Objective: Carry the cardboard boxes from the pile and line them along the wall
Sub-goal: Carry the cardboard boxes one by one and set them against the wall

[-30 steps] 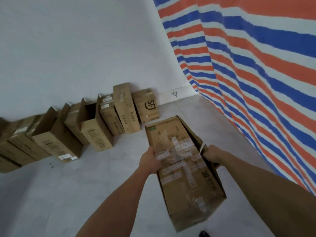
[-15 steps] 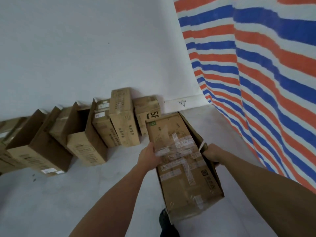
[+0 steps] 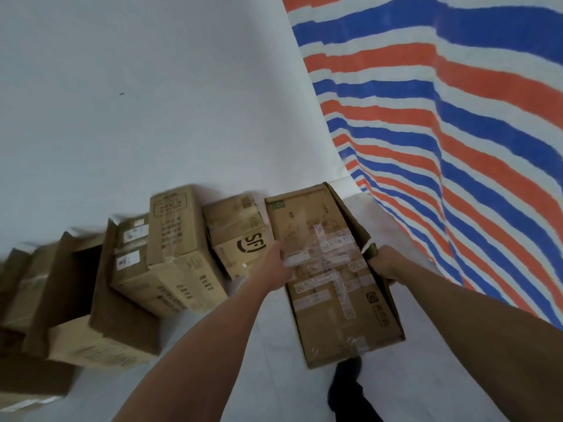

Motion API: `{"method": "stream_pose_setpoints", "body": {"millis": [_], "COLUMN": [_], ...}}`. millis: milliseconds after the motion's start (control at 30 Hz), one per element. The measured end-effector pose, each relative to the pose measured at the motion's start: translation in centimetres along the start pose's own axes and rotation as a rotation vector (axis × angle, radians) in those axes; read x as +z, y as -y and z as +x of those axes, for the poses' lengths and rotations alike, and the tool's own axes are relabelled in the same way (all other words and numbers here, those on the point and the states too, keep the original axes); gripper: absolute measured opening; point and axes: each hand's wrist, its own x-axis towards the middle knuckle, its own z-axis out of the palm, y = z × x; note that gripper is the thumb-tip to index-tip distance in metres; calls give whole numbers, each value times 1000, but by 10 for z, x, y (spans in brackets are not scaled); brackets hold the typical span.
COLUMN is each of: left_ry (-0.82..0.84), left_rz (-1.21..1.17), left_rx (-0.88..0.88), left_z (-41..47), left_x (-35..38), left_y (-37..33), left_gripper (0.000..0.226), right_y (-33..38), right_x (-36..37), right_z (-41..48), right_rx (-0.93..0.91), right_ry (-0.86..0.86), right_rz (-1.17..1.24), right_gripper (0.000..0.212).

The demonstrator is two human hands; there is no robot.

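1. The left hand (image 3: 275, 266) grips the left long edge of the long cardboard box (image 3: 330, 318). Its thumb lies on the taped top face and its fingers wrap under the edge.
2. The right hand (image 3: 384, 263) grips the opposite long side at about the same height. Its fingers are curled round the box wall, and the fingertips are hidden behind the cardboard.
3. The long cardboard box sits between the two hands, lengthwise away from the person. Its top face carries crossed strips of clear tape and several small labels. The near end hangs above a dark shoe (image 3: 347, 385) on the floor (image 3: 268, 354). The far end reaches close to the white wall (image 3: 152, 102); I cannot tell whether it touches the wall or the floor.
4. Just left of the far end stands the SF box (image 3: 240, 242), with black lettering on its front. It is the right-hand end of the row of boxes (image 3: 128, 287).
5. The row of boxes runs leftward along the foot of the white wall. Next to the SF box is a taller box (image 3: 178, 236), followed by lower boxes, some with open flaps. The leftmost boxes are blurred.
6. To the right hangs a striped tarp (image 3: 457, 147) in red, blue and white, which meets the white wall at the corner.
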Motion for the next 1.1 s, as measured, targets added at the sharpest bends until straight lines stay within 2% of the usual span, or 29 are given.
{"method": "stream_pose_setpoints", "body": {"millis": [300,467,633,733,1100], "left_ry": [2,11,32,56,137], "left_rz": [-8,7,8,1,36], "left_rx": [-146,-181,-189,-173,-185], "left_z": [220,299,392,458,617], "left_x": [-28,-49,-64,-66,-61], "left_y": [-10,-3,36,71,157], "left_gripper": [35,32,22,9,9], "right_y": [97,145,193,217,257], "right_x": [-42,-50,-27,-1,78], "right_z": [212,291,382,440,589], "right_rx": [-8,-11,26,101,313], "right_ry": [56,49,24,23,114], "right_rz": [-16,-91,-174,-188,-65], "right_gripper": [28,28,26,26,16]}}
